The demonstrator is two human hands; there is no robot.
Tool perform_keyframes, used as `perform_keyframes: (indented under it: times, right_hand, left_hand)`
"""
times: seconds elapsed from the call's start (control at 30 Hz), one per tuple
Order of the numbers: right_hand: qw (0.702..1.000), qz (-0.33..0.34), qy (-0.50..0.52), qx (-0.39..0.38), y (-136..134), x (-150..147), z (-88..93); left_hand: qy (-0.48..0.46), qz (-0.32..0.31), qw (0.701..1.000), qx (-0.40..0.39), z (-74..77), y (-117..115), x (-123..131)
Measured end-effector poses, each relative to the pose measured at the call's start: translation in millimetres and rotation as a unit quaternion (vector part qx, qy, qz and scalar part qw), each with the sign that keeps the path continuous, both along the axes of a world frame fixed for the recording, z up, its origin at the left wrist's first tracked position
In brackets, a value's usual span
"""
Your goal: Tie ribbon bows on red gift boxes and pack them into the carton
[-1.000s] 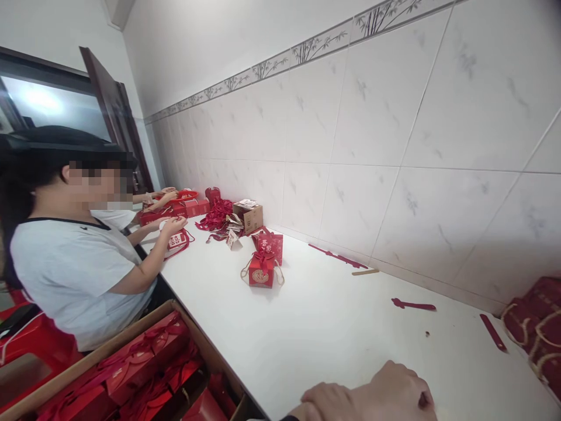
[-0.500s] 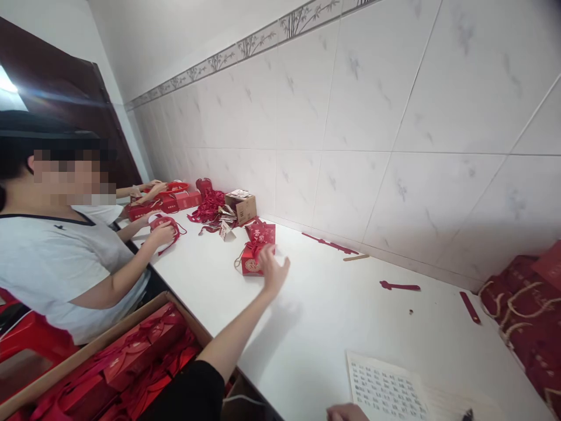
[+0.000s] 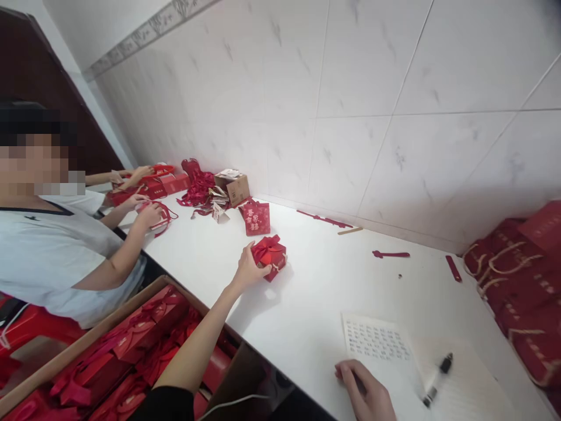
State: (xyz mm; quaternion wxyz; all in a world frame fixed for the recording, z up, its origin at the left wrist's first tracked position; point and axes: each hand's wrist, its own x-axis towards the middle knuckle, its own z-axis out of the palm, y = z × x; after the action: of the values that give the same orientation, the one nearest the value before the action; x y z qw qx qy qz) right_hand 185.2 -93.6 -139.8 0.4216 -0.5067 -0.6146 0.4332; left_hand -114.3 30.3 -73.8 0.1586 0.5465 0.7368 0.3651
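My left hand grips a small red gift box by its left side, with a red ribbon bow on top. The box is tilted and held just above the white table, casting a shadow. Behind it a red card-like packet with pale lettering stands on the table. My right hand rests near the front edge with its fingers curled in, beside an open notebook full of small writing; nothing shows in the fingers. A black pen lies on the notebook's right page.
A carton of red ribboned boxes stands left below the table edge. A co-worker handles a red corded item. Ribbons and a small cardboard box lie by the wall. Red rope-handled bags are stacked at right.
My left hand has closed on the gift box, turned it and drawn it nearer, apart from the red packet. The view has shifted, showing more of my right hand, the notebook and the pen.
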Motion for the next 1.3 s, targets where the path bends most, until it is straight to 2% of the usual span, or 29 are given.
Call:
perform_keyframes:
  times: [0.07,0.17,0.23,0.27,0.33,0.4,0.5,0.6,0.73,0.87,1.03,1.3]
  right_hand:
    - [1.0,0.012,-0.003,-0.009,4.7,3.7,11.0]
    - [0.999,-0.037,0.009,-0.021,17.2,5.9,28.9]
    - [0.997,-0.069,0.013,-0.025,28.1,5.5,40.3]
    - [0.997,-0.072,0.017,-0.027,33.6,4.7,45.3]
    - [0.997,-0.061,0.025,-0.05,42.9,2.3,52.8]
    - [0.996,-0.039,0.026,-0.078,48.5,-0.7,56.2]
    - [0.994,0.0,0.02,-0.11,49.9,-5.3,55.6]
    - [0.991,0.027,0.03,-0.126,47.5,-9.1,53.1]
    - [0.987,0.044,0.089,-0.124,45.3,-13.4,51.3]
    - [0.986,0.044,0.123,-0.104,43.8,-14.9,50.6]
    - [0.988,0.022,0.108,-0.105,41.5,-12.3,51.4]
    - [0.992,-0.001,0.073,-0.1,39.1,-10.8,51.2]
  left_hand:
    - [-0.063,-0.128,0.989,-0.026,1.7,-25.9,10.8]
    - [-0.115,-0.324,0.936,-0.078,14.2,-60.0,25.8]
    - [-0.103,-0.406,0.902,-0.1,24.6,-75.2,33.8]
    - [-0.09,-0.423,0.895,-0.11,28.3,-80.4,36.5]
    - [-0.077,-0.417,0.897,-0.128,30.0,-86.8,38.5]
    - [-0.115,-0.38,0.91,-0.122,23.6,-89.7,36.5]
    - [-0.24,-0.287,0.925,-0.072,7.4,-91.9,32.1]
    - [-0.267,-0.202,0.938,-0.093,-1.8,-94.5,33.1]
    - [-0.23,-0.221,0.935,-0.156,-0.3,-99.3,41.7]
    - [-0.276,-0.237,0.919,-0.152,0.0,-102.3,48.0]
    - [-0.287,-0.23,0.921,-0.128,-1.5,-103.2,45.9]
    - [-0.3,-0.261,0.908,-0.13,-9.0,-104.5,41.6]
